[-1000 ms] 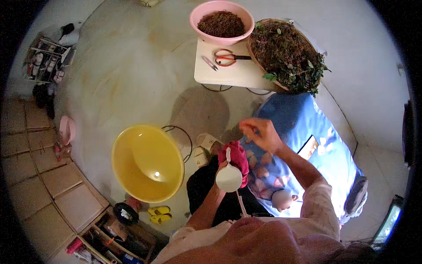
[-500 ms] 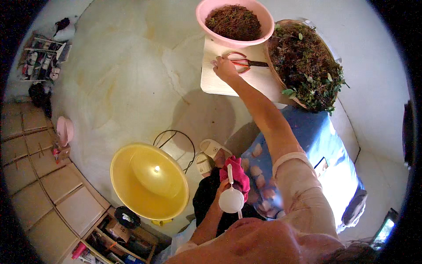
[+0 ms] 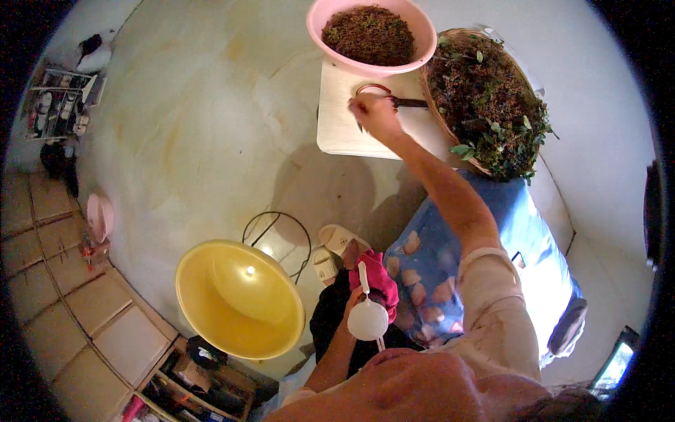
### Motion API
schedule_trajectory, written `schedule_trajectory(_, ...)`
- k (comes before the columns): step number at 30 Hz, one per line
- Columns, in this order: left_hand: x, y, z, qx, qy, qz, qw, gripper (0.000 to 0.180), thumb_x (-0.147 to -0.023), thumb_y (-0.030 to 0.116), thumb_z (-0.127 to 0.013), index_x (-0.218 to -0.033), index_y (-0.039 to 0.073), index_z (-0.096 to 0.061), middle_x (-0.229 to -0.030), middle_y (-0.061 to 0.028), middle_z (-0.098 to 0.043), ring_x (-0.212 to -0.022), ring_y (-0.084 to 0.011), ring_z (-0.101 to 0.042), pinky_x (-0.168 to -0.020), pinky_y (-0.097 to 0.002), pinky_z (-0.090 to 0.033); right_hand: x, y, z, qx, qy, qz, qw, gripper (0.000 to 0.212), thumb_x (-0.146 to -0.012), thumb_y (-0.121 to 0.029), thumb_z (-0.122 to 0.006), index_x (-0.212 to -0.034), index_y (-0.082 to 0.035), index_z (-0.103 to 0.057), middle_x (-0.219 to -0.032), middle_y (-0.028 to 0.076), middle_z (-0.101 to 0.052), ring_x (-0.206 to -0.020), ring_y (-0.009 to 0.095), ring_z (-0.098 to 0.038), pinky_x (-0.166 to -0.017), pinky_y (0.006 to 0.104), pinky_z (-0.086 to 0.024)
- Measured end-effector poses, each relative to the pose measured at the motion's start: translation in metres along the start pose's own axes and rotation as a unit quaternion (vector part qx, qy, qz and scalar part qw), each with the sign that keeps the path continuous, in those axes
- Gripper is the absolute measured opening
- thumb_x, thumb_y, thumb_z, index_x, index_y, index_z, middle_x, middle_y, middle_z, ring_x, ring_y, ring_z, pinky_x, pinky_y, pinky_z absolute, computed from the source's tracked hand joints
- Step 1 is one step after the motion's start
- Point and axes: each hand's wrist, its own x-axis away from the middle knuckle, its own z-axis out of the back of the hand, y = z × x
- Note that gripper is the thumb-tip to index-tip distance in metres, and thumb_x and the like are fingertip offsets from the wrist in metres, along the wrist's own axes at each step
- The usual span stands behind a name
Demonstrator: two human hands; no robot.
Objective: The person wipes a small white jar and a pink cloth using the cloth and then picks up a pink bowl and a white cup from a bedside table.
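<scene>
My right hand (image 3: pixel 378 116) is over the pale board-topped stool (image 3: pixel 341 133), its fingers curled together and slightly blurred. A small dark bit shows below the fingertips, too small to name. Beneath and beside this hand lie scissors (image 3: pixel 411 103) with reddish loop handles, their dark blades toward the wicker basket. My left hand (image 3: pixel 354 302) is low near my lap, against a bunched crimson cloth (image 3: pixel 382 281). A white round thing with a straight handle (image 3: pixel 368 320) hangs in front of that hand and hides its fingers.
A pink basin (image 3: pixel 371 69) of dark brown-green plant bits sits at the stool's far side. To its right is the wicker basket (image 3: pixel 441 116), heaped with leafy dark clusters. A large yellow basin (image 3: pixel 239 299) and a black hoop (image 3: pixel 308 243) are at left; blue patterned fabric (image 3: pixel 439 232) is at right.
My right hand has moved slightly right and nearer, now covering more of the scissors' handles. My left hand has stayed about where it was. The whole view has shifted slightly.
</scene>
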Motion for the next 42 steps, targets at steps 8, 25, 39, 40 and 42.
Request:
schedule_trajectory(8,-0.005,-0.007,-0.002,-0.018,-0.005,0.012,1.000,0.038,-0.092,0.042,-0.055,-0.115,0.013,-0.060,-0.102,-0.0059,-0.067,-0.091,-0.0203,-0.065,-0.077,-0.0366,-0.054,-0.017,0.044,0.177,-0.140,0.343,-0.097,0.924,0.021,-0.087,-0.018,-0.067,-0.093,0.001,-0.062,-0.078,0.008,-0.067,-0.073,0.014,-0.063,-0.065,0.0281,-0.051)
schedule_trajectory(25,-0.005,-0.003,-0.001,-0.026,0.010,0.008,1.000,0.038,-0.091,0.042,-0.055,-0.114,0.013,-0.060,-0.101,-0.0058,-0.067,-0.090,-0.0204,-0.066,-0.076,-0.0368,-0.054,-0.074,0.090,0.167,0.048,0.135,-0.107,0.984,0.028,-0.085,-0.021,-0.068,-0.103,0.001,-0.066,-0.085,0.010,-0.070,-0.074,0.014,-0.068,-0.069,0.0282,-0.056)
schedule_trajectory(39,-0.010,-0.009,-0.003,-0.011,0.002,0.019,1.000,0.037,-0.091,0.042,-0.056,-0.114,0.013,-0.061,-0.100,-0.0058,-0.067,-0.089,-0.0206,-0.066,-0.076,-0.0370,-0.054,-0.100,0.077,0.179,0.148,-0.075,0.141,0.976,0.026,-0.087,-0.021,-0.064,-0.108,-0.006,-0.066,-0.086,0.010,-0.070,-0.076,0.018,-0.068,-0.072,0.0310,-0.053)
schedule_trajectory(40,-0.010,-0.008,-0.002,-0.010,0.002,0.017,1.000,0.037,-0.091,0.042,-0.056,-0.114,0.013,-0.061,-0.100,-0.0058,-0.067,-0.089,-0.0206,-0.066,-0.076,-0.0370,-0.054,-0.099,0.073,0.175,0.146,-0.076,0.143,0.976,0.026,-0.087,-0.021,-0.064,-0.108,-0.006,-0.066,-0.086,0.010,-0.070,-0.076,0.018,-0.068,-0.072,0.0310,-0.053)
schedule_trajectory(42,-0.012,-0.010,-0.003,-0.008,0.000,0.016,1.000,0.037,-0.091,0.042,-0.056,-0.114,0.013,-0.061,-0.100,-0.0058,-0.067,-0.089,-0.0206,-0.066,-0.076,-0.0371,-0.054,-0.098,0.067,0.174,-0.050,0.041,0.008,0.998,0.022,-0.087,-0.020,-0.065,-0.104,-0.006,-0.067,-0.083,0.007,-0.070,-0.078,0.014,-0.067,-0.074,0.0285,-0.053)
